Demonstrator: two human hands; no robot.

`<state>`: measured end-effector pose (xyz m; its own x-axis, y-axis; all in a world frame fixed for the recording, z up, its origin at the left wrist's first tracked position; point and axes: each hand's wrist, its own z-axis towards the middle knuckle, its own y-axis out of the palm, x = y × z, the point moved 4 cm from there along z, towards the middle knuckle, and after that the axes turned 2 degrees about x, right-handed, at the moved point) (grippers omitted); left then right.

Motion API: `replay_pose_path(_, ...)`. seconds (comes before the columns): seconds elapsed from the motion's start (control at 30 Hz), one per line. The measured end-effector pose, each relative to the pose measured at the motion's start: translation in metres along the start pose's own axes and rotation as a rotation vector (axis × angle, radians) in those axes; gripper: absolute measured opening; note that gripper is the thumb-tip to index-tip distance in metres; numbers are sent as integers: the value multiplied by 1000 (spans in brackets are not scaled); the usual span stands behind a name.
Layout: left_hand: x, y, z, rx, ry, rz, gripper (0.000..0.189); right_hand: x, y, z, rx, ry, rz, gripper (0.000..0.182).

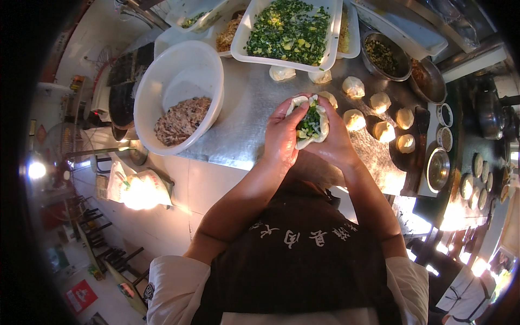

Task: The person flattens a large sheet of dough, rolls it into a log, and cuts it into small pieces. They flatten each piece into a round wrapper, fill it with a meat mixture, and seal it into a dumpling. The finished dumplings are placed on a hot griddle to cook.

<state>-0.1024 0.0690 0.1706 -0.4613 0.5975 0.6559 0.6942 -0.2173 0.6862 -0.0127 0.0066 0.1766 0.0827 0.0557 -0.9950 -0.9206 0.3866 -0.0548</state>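
Note:
Both hands cup a dough wrapper [323, 132] whose raised edge surrounds a filling of chopped green onion [310, 122]. My left hand [282, 132] holds the wrapper's left side, its thumb lying over the greens. Around the right side curl the fingers of my right hand [335, 140]. The parcel's top is open, and its underside is hidden by my hands. Just beyond, a white tray [239, 55] holds chopped green onion with yellow bits. Several filled dough balls [353, 87] sit on the metal worktop [239, 105] ahead and to the right.
At left stands a white plastic bowl [178, 75] with minced meat [183, 122]. Metal bowls [386, 73] of fillings are at the back right. Small dishes and a metal bowl of liquid [438, 170] line the right edge. Flat cakes [467, 187] lie on a griddle farther right.

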Motion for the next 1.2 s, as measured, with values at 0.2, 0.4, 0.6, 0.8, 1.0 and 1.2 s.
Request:
replay_pose_path(0.2,2,7,-4,-22,77,208,17,14,-2,1,-35,19,11,82)
replay_pose_path(0.4,23,26,3,-267,211,164,41,5,-11,8,69,-19,255,85)
replay_pose_path(0.6,-10,25,-21,-232,352,71,57,-2,-7,1,103,-26,442,92)
replay_pose_path(0.8,-11,21,-13,-193,127,50,35,-20,-12,-5,212,-233,-190,73)
replay_pose_path(1.0,-10,20,-11,-215,167,158,40,-16,-14,-4,184,-173,-150,72)
replay_pose_path(1.2,-12,14,-7,-304,269,293,49,-15,-17,-6,176,-209,-270,71)
